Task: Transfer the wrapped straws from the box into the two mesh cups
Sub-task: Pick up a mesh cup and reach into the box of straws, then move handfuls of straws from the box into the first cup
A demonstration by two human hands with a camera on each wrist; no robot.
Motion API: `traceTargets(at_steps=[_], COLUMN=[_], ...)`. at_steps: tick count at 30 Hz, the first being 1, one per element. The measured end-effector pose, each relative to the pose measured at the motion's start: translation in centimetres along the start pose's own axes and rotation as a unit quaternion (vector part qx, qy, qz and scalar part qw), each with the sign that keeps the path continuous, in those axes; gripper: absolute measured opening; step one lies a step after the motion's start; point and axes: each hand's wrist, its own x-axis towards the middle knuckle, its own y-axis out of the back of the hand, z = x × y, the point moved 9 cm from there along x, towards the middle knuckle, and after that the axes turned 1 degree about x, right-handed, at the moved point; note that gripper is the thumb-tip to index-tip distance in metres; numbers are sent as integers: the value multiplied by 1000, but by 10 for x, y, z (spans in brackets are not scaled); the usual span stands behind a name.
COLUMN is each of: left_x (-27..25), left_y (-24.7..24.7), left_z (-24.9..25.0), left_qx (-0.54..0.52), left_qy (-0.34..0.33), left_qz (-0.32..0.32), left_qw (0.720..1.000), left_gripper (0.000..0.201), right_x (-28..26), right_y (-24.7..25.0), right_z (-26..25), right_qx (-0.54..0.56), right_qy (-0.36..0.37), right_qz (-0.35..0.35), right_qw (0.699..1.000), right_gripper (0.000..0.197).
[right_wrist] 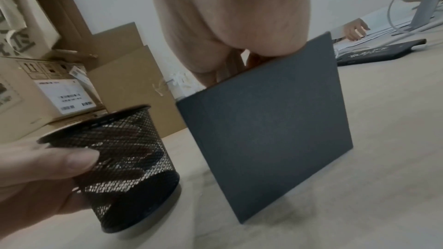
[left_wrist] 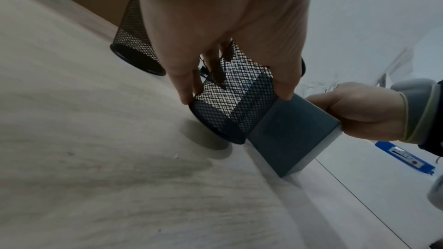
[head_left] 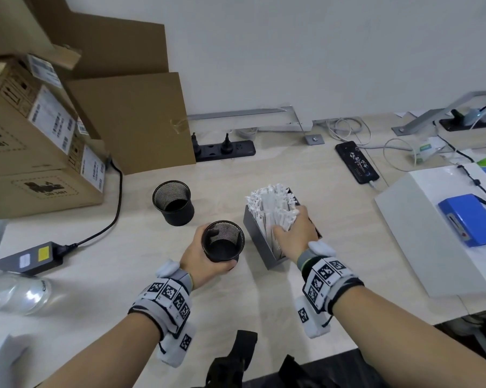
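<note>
A dark grey box (head_left: 260, 242) stands mid-table, packed with upright white wrapped straws (head_left: 272, 204). My right hand (head_left: 291, 231) reaches into the box top, thumb and fingers curled round a bundle of straws; the right wrist view shows the box (right_wrist: 263, 120) hiding the fingertips. Left of the box, my left hand (head_left: 197, 247) grips the near black mesh cup (head_left: 222, 242) round its wall. That cup (left_wrist: 235, 101) leans slightly and holds no straws. The second mesh cup (head_left: 173, 203) stands alone farther back left, with nothing inside.
Stacked cardboard boxes (head_left: 40, 141) fill the left side. A power adapter (head_left: 32, 257) and its cable lie front left by a clear bottle (head_left: 18, 292). A power strip (head_left: 225, 149) and phone (head_left: 356, 161) lie behind. A white case (head_left: 421, 228) bearing a blue pack sits right.
</note>
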Motion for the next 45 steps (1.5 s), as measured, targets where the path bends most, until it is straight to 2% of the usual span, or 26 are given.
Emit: traceTargets(at_steps=[3, 6, 9, 12, 17, 24, 29, 31, 33, 36, 38, 42, 45], left_x=[-2, -4, -7, -12, -17, -18, -16, -17, -17, -16, -16, -20, -21], left_y=[0, -1, 0, -2, -9, -12, -13, -13, -14, -14, -16, -14, -15], left_z=[3, 6, 7, 5, -12, -21, -25, -25, -26, -28, -28, -23, -23], left_qx=[3, 11, 21, 49, 70, 75, 65, 66, 75, 82, 77, 95, 113], left_qy=[-2, -4, -11, -14, 3, 6, 10, 7, 9, 10, 16, 22, 11], left_qz=[-10, -14, -17, -21, -39, -43, -59, -52, -47, -44, -53, -52, -51], left_qw=[1000, 1000, 1000, 998, 997, 996, 996, 996, 996, 996, 995, 994, 992], left_gripper=[87, 78, 76, 81, 96, 92, 92, 91, 91, 89, 87, 85, 87], right_x=[0, 1, 2, 1, 5, 14, 9, -3, -18, -38, -47, -55, -56], right_y=[1, -1, 4, 10, 27, 47, 83, 85, 70, 25, -3, -50, -78], right_z=[2, -4, -8, -7, -10, 7, -36, -60, -84, -101, -105, -99, -91], right_qx=[12, 0, 69, 113, 168, 310, 379, 407, 423, 430, 410, 374, 279], right_qy=[-13, 15, 37, 26, 47, -41, 36, 78, 110, 108, 101, 79, 85], right_qz=[-6, -12, 13, 22, 52, 114, 132, 111, 53, -46, -82, -132, -171], right_qw=[1000, 1000, 997, 993, 983, 943, 915, 903, 898, 895, 903, 914, 941], right_gripper=[41, 33, 30, 21, 10, 10, 14, 16, 16, 16, 21, 15, 15])
